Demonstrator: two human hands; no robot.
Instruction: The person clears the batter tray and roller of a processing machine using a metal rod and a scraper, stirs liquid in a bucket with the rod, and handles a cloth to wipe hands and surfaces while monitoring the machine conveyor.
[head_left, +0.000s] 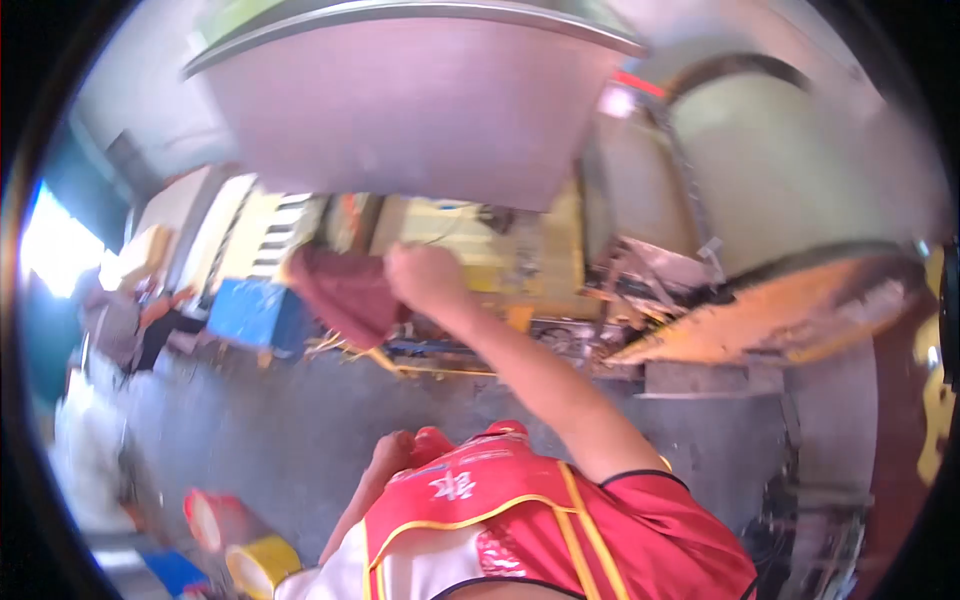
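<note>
My right hand [425, 277] is stretched forward and closed on a maroon cloth [350, 295]. The cloth hangs to the left of the fist, in front of a machine [550, 235] with yellow parts. Low by my body, my left hand [396, 449] is beside the red apron [470, 490] with yellow trim. Its fingers are too blurred and covered to make out.
A large metal housing [410, 110] overhangs the machine. At the right stands a big pale drum [770, 160] with an orange lower part. A blue box [250, 312] is left of the cloth. Another person [115, 325] sits far left. Red [215, 520] and yellow [262, 567] containers are on the lower-left floor.
</note>
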